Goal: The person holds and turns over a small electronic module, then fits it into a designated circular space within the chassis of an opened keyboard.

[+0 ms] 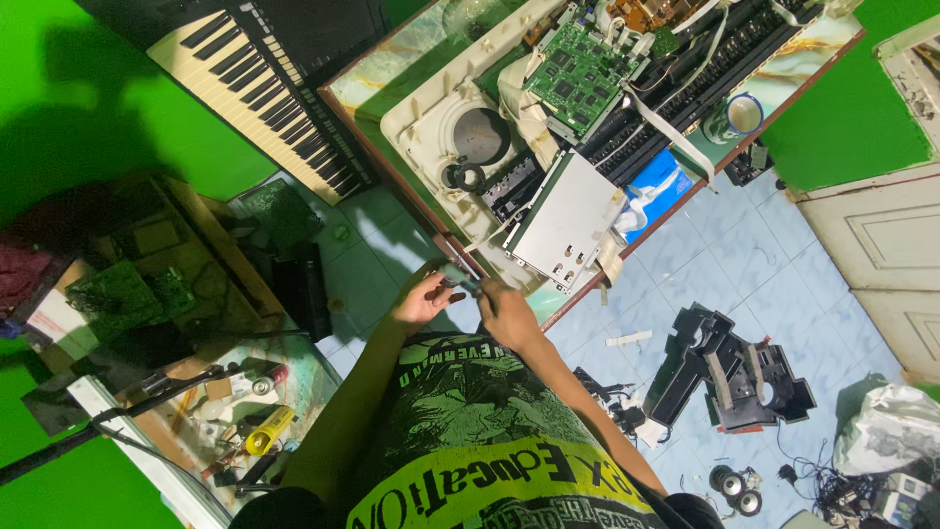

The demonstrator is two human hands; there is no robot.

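Observation:
My left hand (423,300) and my right hand (506,313) meet in front of my chest, just below the table's near edge. Between their fingertips is a small dark part (461,284), pinched from both sides; it is too small to tell what it is. Directly above the hands lies a flat grey metal plate (566,217) on the table. Beside it sit a cream plastic casing (431,127) with a round speaker (480,135) and a green circuit board (578,73) with white ribbon cables.
The marble-patterned table (392,73) also carries a mug (741,115) and a blue packet (658,186). A piano keyboard (259,83) leans at upper left. A cluttered bench with tools (245,411) is at lower left. Black plastic parts (729,372), small speakers (736,488) and a white bag (891,426) lie on the tiled floor.

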